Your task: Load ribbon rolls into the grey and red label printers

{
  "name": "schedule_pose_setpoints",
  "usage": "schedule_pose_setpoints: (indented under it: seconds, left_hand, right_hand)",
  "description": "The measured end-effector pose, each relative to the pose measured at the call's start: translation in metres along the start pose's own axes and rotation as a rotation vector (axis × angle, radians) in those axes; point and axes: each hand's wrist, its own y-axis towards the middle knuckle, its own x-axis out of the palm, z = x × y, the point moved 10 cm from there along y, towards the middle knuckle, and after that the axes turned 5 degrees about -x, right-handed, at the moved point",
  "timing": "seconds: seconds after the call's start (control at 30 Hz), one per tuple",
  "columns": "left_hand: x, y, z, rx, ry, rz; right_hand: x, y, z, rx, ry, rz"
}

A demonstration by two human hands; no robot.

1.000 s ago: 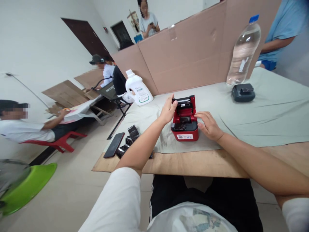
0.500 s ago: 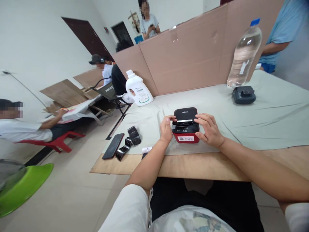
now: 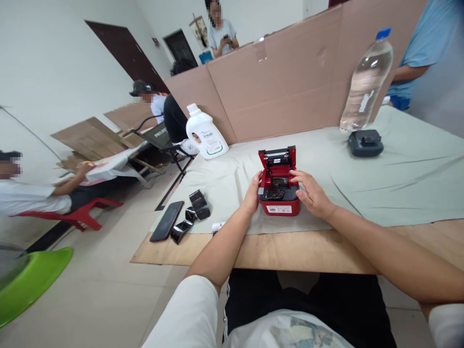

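Note:
A red and black label printer stands near the table's front edge with its lid raised. Inside, a roller shows under the lid, and something dark and glossy lies in the bay. My left hand grips the printer's left side, its fingers together along the wall. At the opposite side is my right hand, fingers apart, their tips at the upper right edge and the thumb near the front corner. To the left, a strip of shiny black pieces lies beside a dark phone.
A white detergent jug leans near the cardboard partition. At the back right stand a large water bottle and a dark grey device. A small white-capped item lies partly behind my left forearm. Other people are beyond the table.
The printer's lid has swung from closed to upright, showing the red interior. My left hand has slipped down from the lid's edge to the side; the right hand has stayed nearly in place.

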Motion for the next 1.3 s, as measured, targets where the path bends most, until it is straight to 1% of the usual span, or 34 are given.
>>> schedule_pose_setpoints:
  seconds: [0.07,0.13,0.27,0.33,0.4,0.47,0.5,0.6,0.67,0.77,0.83,0.97,1.07,1.2,1.3]
  left_hand:
    - [-0.007,0.009,0.006,-0.011,0.037,0.053]
    - [-0.009,0.022,0.018,-0.01,0.056,0.081]
    - [-0.001,0.045,0.042,0.015,-0.031,0.035]
    - [-0.003,0.047,0.047,0.051,-0.053,0.059]
    - [-0.009,0.042,0.048,0.118,-0.039,0.104]
    - [-0.014,0.032,0.048,0.201,-0.004,0.124]
    - [-0.016,0.027,0.047,0.238,0.014,0.128]
    - [-0.018,0.012,0.041,0.308,0.044,0.132]
    - [-0.015,0.005,0.041,0.351,0.052,0.112]
    - [-0.01,-0.003,0.045,0.429,0.075,0.088]
    - [-0.01,-0.005,0.048,0.464,0.089,0.1]
    - [-0.011,-0.007,0.05,0.496,0.111,0.133]
    - [-0.01,-0.008,0.05,0.499,0.128,0.133]
    - [-0.01,-0.009,0.047,0.481,0.119,0.126]
    - [-0.012,-0.01,0.043,0.446,0.094,0.121]
  right_hand:
    - [-0.002,0.0,0.001,0.012,-0.033,0.026]
    - [-0.004,-0.002,0.007,0.043,-0.063,0.048]
    - [-0.007,-0.004,0.013,0.062,-0.103,0.073]
    - [-0.012,-0.004,0.011,0.051,-0.144,0.101]
    - [-0.016,-0.002,0.007,0.031,-0.19,0.115]
    - [-0.017,0.0,0.0,-0.017,-0.226,0.095]
    - [-0.014,0.001,-0.005,-0.055,-0.239,0.062]
    - [0.004,0.002,-0.02,-0.178,-0.251,-0.101]
    - [0.011,0.002,-0.026,-0.208,-0.262,-0.165]
    - [0.01,0.003,-0.031,-0.199,-0.287,-0.157]
    - [0.009,0.004,-0.032,-0.194,-0.297,-0.157]
    - [0.007,0.006,-0.035,-0.203,-0.318,-0.156]
    - [0.007,0.007,-0.036,-0.216,-0.325,-0.15]
    - [0.009,0.005,-0.032,-0.202,-0.292,-0.16]
    - [0.014,0.0,-0.024,-0.184,-0.258,-0.177]
